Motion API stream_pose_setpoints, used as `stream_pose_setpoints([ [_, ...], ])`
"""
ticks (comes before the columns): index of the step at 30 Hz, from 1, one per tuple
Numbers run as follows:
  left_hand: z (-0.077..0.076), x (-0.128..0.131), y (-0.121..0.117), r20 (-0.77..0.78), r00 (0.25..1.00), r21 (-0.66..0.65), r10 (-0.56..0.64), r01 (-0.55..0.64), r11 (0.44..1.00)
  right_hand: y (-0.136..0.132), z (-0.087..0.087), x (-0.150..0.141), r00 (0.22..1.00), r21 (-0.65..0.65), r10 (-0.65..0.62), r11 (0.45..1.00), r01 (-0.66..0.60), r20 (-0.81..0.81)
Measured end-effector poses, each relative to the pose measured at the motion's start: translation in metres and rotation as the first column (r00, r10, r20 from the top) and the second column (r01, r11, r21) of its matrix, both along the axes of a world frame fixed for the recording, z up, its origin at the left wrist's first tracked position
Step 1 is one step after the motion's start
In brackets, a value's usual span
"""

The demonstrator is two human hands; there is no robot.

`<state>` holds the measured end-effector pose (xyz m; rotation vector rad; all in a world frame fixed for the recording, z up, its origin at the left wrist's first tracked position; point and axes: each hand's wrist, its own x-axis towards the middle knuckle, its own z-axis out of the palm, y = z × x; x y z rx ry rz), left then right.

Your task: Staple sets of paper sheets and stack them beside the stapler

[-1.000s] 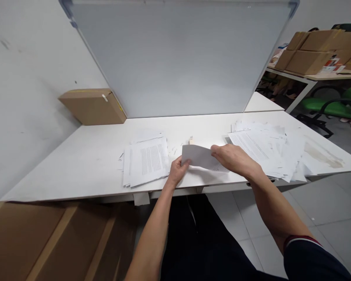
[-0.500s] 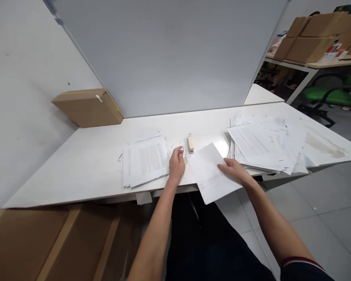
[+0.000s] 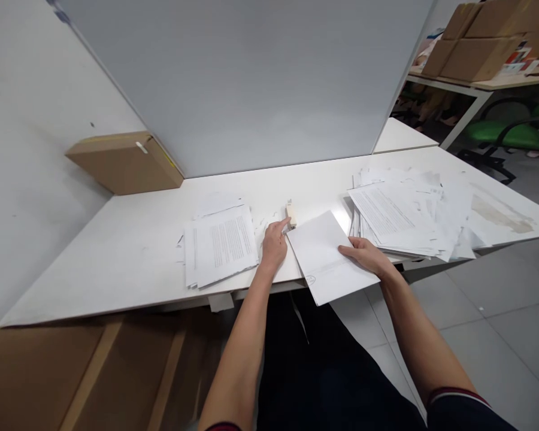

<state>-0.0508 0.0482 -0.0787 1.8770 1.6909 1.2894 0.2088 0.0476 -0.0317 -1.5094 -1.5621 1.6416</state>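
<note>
My right hand [image 3: 362,254] grips a few sheets of paper [image 3: 326,251] by their right edge, thumb on top and fingers underneath. The top sheet looks mostly blank, with a round stamp mark near its lower left corner. Part of the paper juts past the front of the desk. My left hand [image 3: 275,242] is beside the sheets' upper left corner, its index finger stretched out to a small cream stapler [image 3: 290,214] and touching or nearly touching its near end. The other left fingers are partly hidden.
A stack of printed sheets [image 3: 224,245] lies to the left on the white desk [image 3: 139,257]. On the right is a larger, messy pile of papers [image 3: 395,218]. A whiteboard [image 3: 251,90] stands behind, with a cardboard box [image 3: 128,164] at its left.
The sheets, earlier raised between both hands, have come down flatter in my right hand. My left hand has let go of them and moved to the stapler.
</note>
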Motion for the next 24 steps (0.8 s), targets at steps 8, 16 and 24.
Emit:
stream_pose_setpoints([
  [8, 0.0, 0.002, 0.001, -0.045, 0.999, -0.022, 0.023, -0.024, 0.999, 0.001, 0.0, -0.006, 0.997, 0.027, -0.076, 0.997, 0.076, 0.011],
  [16, -0.003, 0.003, 0.001, -0.084, 0.996, 0.012, 0.035, -0.034, 0.999, 0.002, -0.002, -0.01, 0.995, 0.056, -0.072, 0.996, 0.068, 0.065],
  [24, -0.002, 0.005, 0.0, -0.041, 0.999, 0.02, 0.036, -0.035, 0.999, -0.018, 0.034, -0.008, 0.938, 0.159, -0.262, 0.94, 0.301, -0.228],
])
